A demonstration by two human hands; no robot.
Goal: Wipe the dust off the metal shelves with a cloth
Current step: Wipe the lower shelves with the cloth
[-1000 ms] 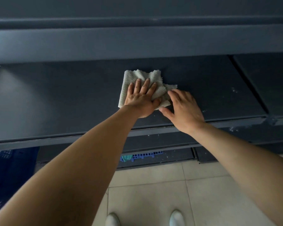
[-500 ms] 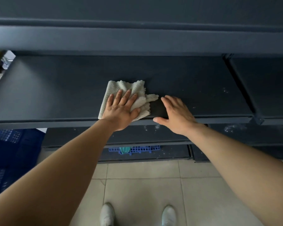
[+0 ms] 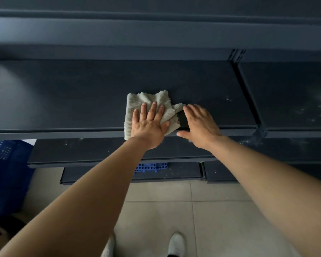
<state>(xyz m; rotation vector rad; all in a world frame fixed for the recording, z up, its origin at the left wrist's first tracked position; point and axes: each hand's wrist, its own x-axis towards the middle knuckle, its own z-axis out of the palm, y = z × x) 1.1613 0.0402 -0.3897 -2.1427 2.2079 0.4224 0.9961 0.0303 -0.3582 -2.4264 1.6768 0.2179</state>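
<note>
Left hand [image 3: 149,127] half-hiding cloth [image 3: 148,98], right hand [image 3: 200,125] beside

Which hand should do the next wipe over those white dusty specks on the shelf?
Probably the left hand: it lies flat on the cloth, so it can slide it right to the specks. The right hand rests on bare shelf beside the cloth.

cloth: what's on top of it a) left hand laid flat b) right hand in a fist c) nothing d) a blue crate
a: the left hand lies flat, fingers straight, on the cloth, while the right hand rests on the bare shelf beside it.
</note>
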